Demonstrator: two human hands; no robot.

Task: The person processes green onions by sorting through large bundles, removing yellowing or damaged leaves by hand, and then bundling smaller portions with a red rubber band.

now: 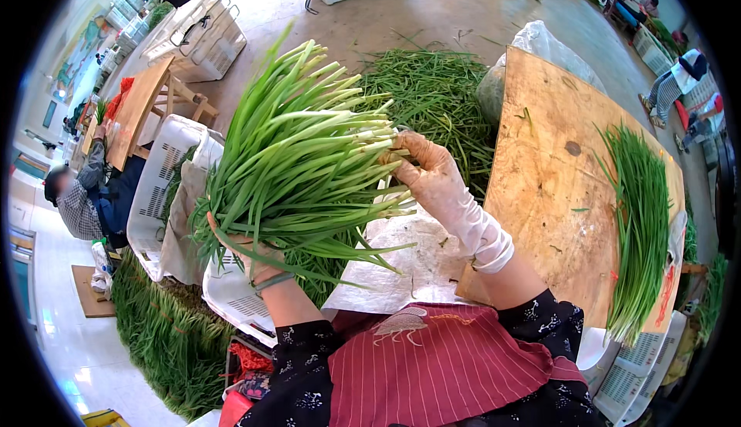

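Note:
A large loose bunch of garlic chives fans out in front of me, its pale cut ends toward the right. My left hand grips the leafy end from below, mostly covered by leaves. In a stained white glove, my right hand has its bent fingertips at the stem ends; whether they pinch a stem is hard to tell. Beneath the bunch, a white woven sheet lies over my lap. To the right, another bunch of chives rests on a wooden board.
A heap of loose green leaves lies on the floor ahead, beside a clear plastic bag. White plastic crates stand at my left, near stacked tied chives. A seated person works farther left, and others are in the background.

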